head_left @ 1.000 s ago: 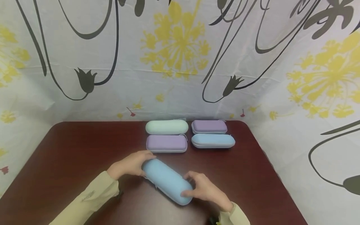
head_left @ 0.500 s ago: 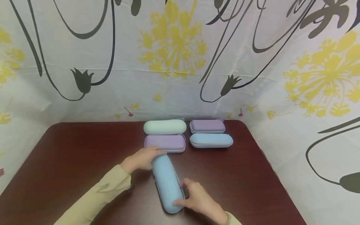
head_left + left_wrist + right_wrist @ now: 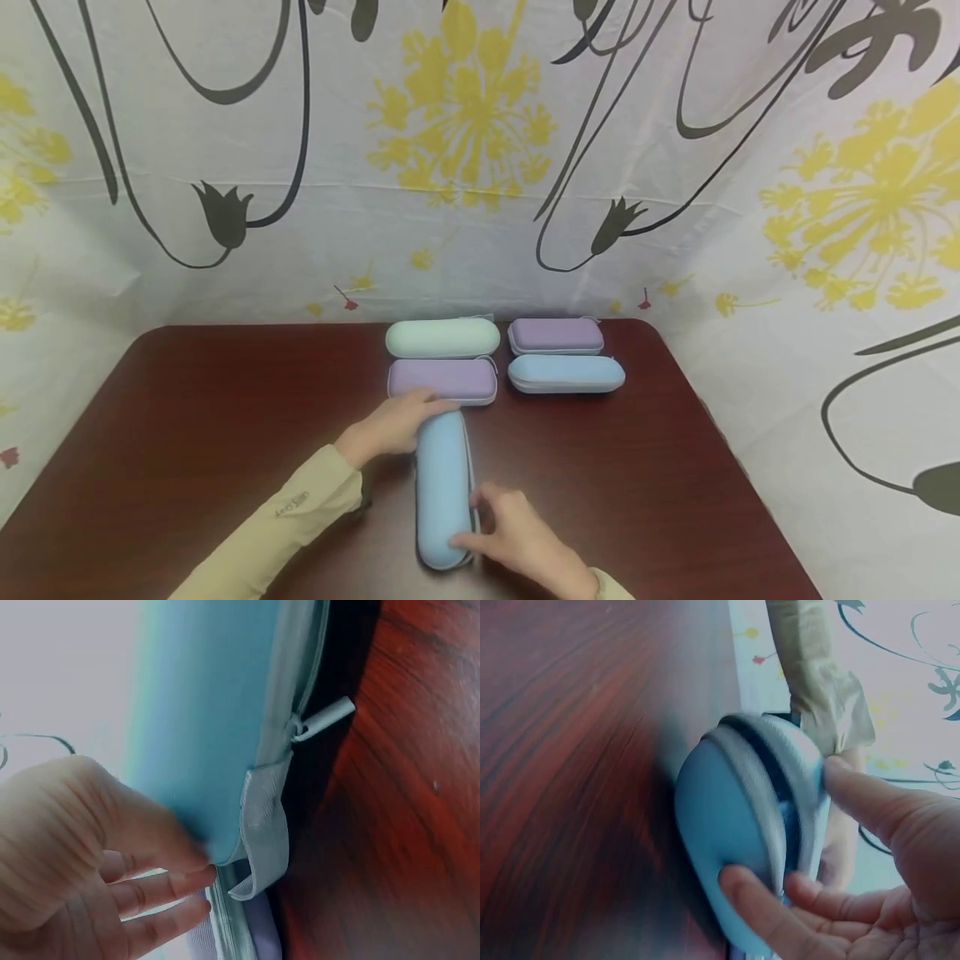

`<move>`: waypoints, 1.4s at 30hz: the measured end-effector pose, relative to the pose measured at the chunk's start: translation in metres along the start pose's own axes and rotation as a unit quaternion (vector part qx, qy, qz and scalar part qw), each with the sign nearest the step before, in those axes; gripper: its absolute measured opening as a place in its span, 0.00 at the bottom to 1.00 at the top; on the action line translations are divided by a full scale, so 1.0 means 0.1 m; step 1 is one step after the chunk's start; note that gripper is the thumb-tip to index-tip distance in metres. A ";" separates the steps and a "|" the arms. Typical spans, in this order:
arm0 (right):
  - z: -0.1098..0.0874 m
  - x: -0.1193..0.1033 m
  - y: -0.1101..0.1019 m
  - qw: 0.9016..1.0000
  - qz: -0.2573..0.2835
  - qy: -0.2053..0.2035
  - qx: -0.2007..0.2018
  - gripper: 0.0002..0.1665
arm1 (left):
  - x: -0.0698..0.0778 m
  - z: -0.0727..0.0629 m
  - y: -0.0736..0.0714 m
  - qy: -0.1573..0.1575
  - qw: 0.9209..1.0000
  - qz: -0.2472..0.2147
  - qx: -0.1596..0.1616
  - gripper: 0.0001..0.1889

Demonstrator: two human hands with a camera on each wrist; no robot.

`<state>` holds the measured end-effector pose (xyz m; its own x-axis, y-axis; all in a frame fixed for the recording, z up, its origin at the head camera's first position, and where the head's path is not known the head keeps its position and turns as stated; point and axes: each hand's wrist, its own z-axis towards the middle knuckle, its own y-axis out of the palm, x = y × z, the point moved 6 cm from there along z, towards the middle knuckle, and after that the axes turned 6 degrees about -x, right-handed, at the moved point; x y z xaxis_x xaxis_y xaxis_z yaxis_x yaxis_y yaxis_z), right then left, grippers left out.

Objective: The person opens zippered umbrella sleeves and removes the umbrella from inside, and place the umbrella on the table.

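Note:
A light blue zip case (image 3: 441, 492) lies lengthwise on the dark red table, pointing away from me. My left hand (image 3: 397, 423) holds its far end, the thumb against the blue shell. In the left wrist view a grey ribbon loop (image 3: 264, 832) and a zipper pull (image 3: 326, 718) stick out near that end. At the near end, my right hand (image 3: 521, 533) pinches the case with the thumb on the top and fingers at its side. A dark gap (image 3: 780, 780) parts the two grey zip edges there, seen in the right wrist view; the inside is hidden.
Behind the case, a purple case (image 3: 442, 380) lies close to my left fingers, with a mint green case (image 3: 442, 339) beyond it. To their right are another purple case (image 3: 557, 335) and a smaller blue case (image 3: 566, 374). A patterned cloth (image 3: 465, 250) hangs behind the table.
Both hands have turned the blue zip case from a diagonal to nearly straight away from me. Its far end swung right and its near end left; the right hand shifted slightly nearer and left.

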<state>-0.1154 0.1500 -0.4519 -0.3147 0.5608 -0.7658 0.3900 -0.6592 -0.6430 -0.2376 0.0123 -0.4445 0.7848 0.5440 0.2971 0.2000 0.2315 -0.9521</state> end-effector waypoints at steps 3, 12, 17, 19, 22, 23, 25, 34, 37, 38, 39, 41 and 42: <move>0.02 0.01 -0.03 0.999 -0.016 -0.044 0.021 0.12 | -0.01 -0.03 -0.02 -0.026 0.998 -0.050 0.027 0.31; 0.07 0.03 -0.08 0.994 -0.053 -0.093 0.014 0.03 | 0.05 -0.26 0.10 -0.234 0.926 -0.230 0.188 0.33; 0.08 -0.01 -0.08 0.993 -0.054 -0.108 0.017 0.03 | 0.19 -0.34 0.24 -0.298 0.903 -0.254 0.175 0.54; 0.08 -0.02 -0.08 0.992 -0.052 -0.112 0.021 0.03 | 0.23 -0.35 0.26 -0.302 0.904 -0.254 0.166 0.55; 0.09 -0.03 -0.08 0.993 -0.043 -0.110 0.024 0.03 | 0.25 -0.36 0.24 -0.292 0.908 -0.252 0.162 0.54; 0.09 -0.02 -0.08 0.993 -0.041 -0.109 0.024 0.03 | 0.25 -0.36 0.23 -0.288 0.909 -0.254 0.163 0.53; 0.09 -0.01 -0.07 0.994 -0.038 -0.102 0.022 0.03 | 0.24 -0.38 0.22 -0.283 0.907 -0.265 0.163 0.51; 0.11 0.01 -0.09 0.991 -0.066 -0.098 0.057 0.03 | 0.09 -0.59 0.33 -0.309 0.808 -0.489 0.114 0.51; 0.13 0.01 -0.11 0.990 -0.095 -0.074 0.081 0.08 | 0.08 -0.65 0.35 -0.315 0.775 -0.539 0.093 0.49; 0.14 0.01 -0.12 0.988 -0.109 -0.061 0.088 0.11 | 0.08 -0.66 0.36 -0.316 0.767 -0.551 0.088 0.48; 0.16 0.01 -0.12 0.986 -0.123 -0.049 0.098 0.13 | 0.07 -0.67 0.37 -0.317 0.763 -0.557 0.084 0.47; 0.19 -0.01 -0.13 0.981 -0.147 -0.035 0.119 0.15 | 0.06 -0.70 0.38 -0.319 0.757 -0.564 0.078 0.46; 0.21 -0.03 -0.14 0.977 -0.162 -0.033 0.132 0.15 | 0.05 -0.71 0.40 -0.322 0.753 -0.569 0.076 0.46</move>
<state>-0.1384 0.1467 -0.4415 -0.4436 0.7338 -0.5145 0.0261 -0.5633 -0.8259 -0.1839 -0.0328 -0.4864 -0.3015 0.1900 0.9344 0.4196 0.9064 -0.0489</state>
